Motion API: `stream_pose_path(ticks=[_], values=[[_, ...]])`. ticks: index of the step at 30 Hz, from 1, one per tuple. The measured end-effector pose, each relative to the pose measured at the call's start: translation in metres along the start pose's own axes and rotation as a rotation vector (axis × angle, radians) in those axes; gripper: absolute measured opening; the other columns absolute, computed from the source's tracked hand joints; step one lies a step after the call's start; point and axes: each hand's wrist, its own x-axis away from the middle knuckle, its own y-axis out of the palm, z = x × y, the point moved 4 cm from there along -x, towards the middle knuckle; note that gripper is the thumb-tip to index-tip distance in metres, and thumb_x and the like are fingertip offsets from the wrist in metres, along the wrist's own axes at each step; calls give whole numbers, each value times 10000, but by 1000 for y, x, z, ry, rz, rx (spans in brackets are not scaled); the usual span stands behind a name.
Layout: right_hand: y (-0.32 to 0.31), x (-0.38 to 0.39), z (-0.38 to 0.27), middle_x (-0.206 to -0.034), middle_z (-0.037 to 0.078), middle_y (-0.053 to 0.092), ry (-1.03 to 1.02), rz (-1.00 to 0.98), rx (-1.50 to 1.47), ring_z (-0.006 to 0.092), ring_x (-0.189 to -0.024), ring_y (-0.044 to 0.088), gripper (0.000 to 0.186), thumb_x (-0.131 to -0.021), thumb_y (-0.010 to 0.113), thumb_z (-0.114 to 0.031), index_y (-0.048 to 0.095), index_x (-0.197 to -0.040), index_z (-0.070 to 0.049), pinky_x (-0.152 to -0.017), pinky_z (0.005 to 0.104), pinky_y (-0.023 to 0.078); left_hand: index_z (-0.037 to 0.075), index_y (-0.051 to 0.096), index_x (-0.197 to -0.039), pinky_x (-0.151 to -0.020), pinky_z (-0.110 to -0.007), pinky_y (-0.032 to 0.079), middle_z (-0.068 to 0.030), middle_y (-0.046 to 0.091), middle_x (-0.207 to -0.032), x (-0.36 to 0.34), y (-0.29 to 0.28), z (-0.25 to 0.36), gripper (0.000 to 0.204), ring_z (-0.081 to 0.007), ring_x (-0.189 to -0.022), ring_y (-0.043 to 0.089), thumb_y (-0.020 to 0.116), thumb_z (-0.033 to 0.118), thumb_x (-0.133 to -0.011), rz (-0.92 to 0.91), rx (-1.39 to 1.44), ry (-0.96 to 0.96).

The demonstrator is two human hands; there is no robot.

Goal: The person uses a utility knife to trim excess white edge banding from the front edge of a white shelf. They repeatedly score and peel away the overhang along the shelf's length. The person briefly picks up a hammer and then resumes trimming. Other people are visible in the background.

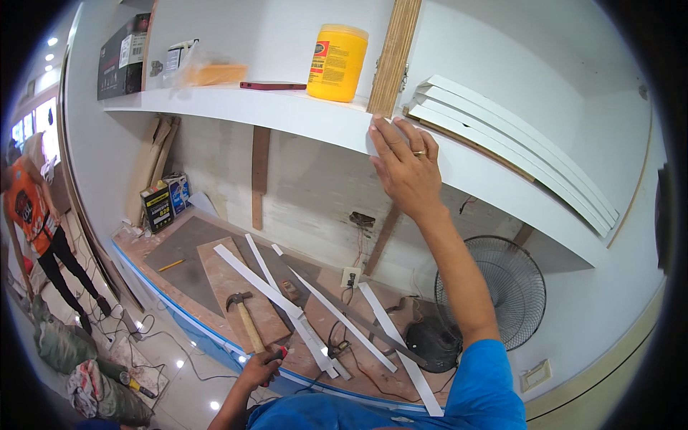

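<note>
My right hand [406, 161] lies with its fingers stretched out against the front edge of the white shelf [287, 118]. Its fingertips are at the foot of an upright brown wooden strip [394, 61]. Low in front of me, my left hand [259, 370] is closed around a tool with a red and black handle [278, 355]; the tool's working end cannot be made out. Right beside that hand is the wooden handle of a claw hammer [248, 324], its head over a brown board [222, 272]. Whether the left hand touches the hammer is unclear.
Several white strips [344, 315] lie across the lower counter, near a black wire-guard fan [494, 287]. On the shelf are a yellow tub [338, 63], a dark red flat object [272, 86] and stacked white panels [509, 143]. A person in orange [30, 204] stands far left among cables.
</note>
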Motion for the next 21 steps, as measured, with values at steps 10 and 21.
stream_pose_path(ticks=[10, 21], values=[[-7, 12, 0, -1737, -12, 319, 290, -118, 216, 289, -1623, 171, 878, -852, 808, -426, 452, -1604, -144, -1264, 566, 6, -28, 690, -1060, -463, -300, 506, -101, 733, -803, -8, -66, 10, 294, -160, -579, 668, 678, 263, -1022, -25, -100, -72], [5, 5, -36, -1756, 139, 220, 349, -142, 150, 372, -1610, 197, 836, -942, 727, -334, 347, -1641, -77, -1209, 607, 232, -29, 693, -1020, -463, -293, 501, -99, 711, -782, -29, -123, 20, 323, -153, -552, 640, 698, 293, -997, -204, -189, -76]])
